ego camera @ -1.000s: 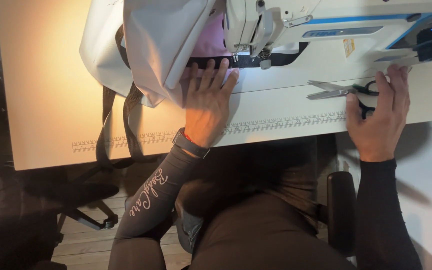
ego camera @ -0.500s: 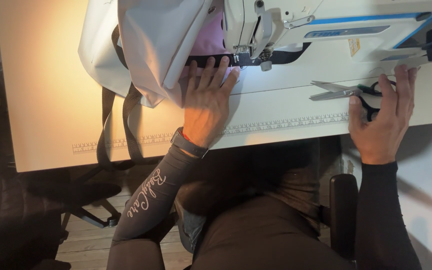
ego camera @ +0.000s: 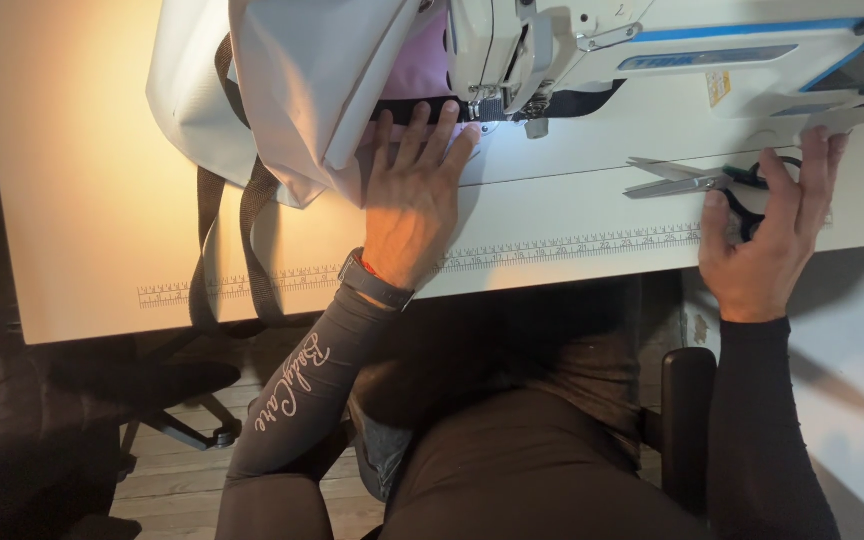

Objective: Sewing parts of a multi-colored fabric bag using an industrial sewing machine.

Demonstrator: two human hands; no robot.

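With the left hand spread flat on the bag at the needle, the right hand, fingers loosely open, should grip the scissors by the handles.

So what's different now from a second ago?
Not much. The right hand slid a little along the scissors' black handles, and its fingers now lie over them; the scissors are flat on the table in the same spot. The left hand stayed pressed flat on the black strap by the sewing machine, and the white bag did not move.
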